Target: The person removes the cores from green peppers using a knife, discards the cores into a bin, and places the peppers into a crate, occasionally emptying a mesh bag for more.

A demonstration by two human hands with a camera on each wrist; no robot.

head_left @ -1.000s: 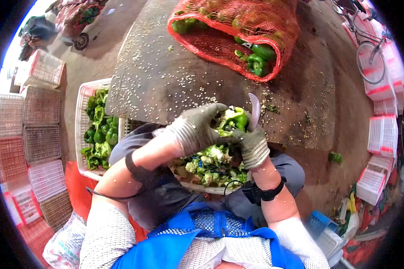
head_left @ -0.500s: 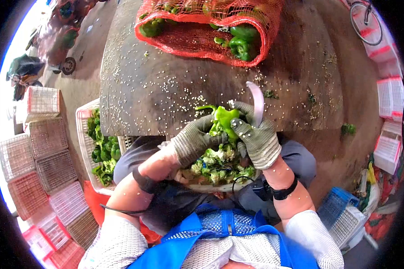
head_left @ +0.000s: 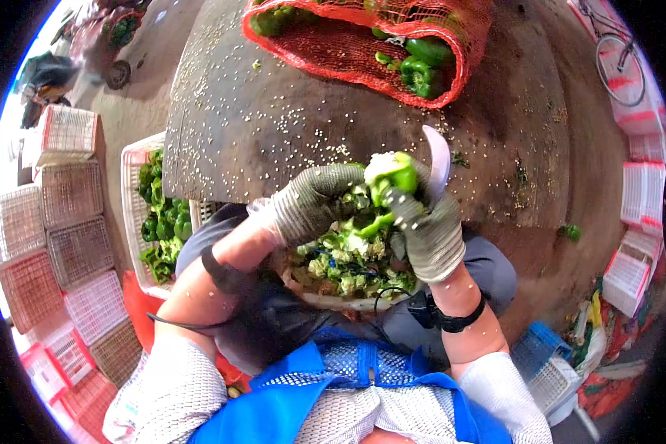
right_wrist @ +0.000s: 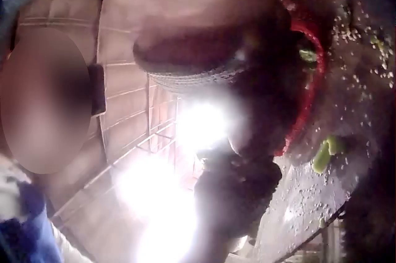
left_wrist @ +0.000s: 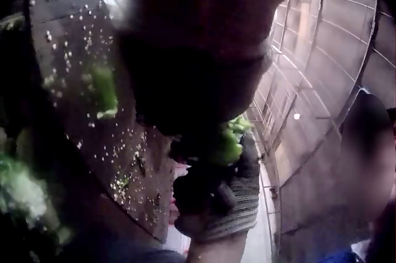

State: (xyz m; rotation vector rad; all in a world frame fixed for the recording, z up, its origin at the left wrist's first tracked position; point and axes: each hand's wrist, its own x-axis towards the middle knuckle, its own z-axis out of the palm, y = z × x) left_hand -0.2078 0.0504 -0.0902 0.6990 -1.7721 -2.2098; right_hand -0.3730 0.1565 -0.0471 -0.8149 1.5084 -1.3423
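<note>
My gloved left hand [head_left: 320, 201] curls round the left side of a green bell pepper [head_left: 401, 176], whose pale seed core shows at the top. From the right, my gloved right hand [head_left: 431, 238] grips a knife, its curved blade [head_left: 439, 157] pointing up and away from me; the handle is hidden in the palm. The right thumb presses against the pepper. Below both hands, a basket [head_left: 340, 302] between the knees holds seed cores and green scraps. In the left wrist view, part of the pepper [left_wrist: 230, 147] shows between the dark gloves.
A red mesh sack [head_left: 333, 78] of peppers lies open on the seed-strewn board [head_left: 274, 140]. At the left stands a white crate [head_left: 132, 214] of green peppers. Stacked crates [head_left: 74, 196] line the far left, with more crates [head_left: 641, 194] at the right.
The pepper has turned between my hands, and its white core now shows on top. The knife stays in my right hand. The head view has shifted slightly.
</note>
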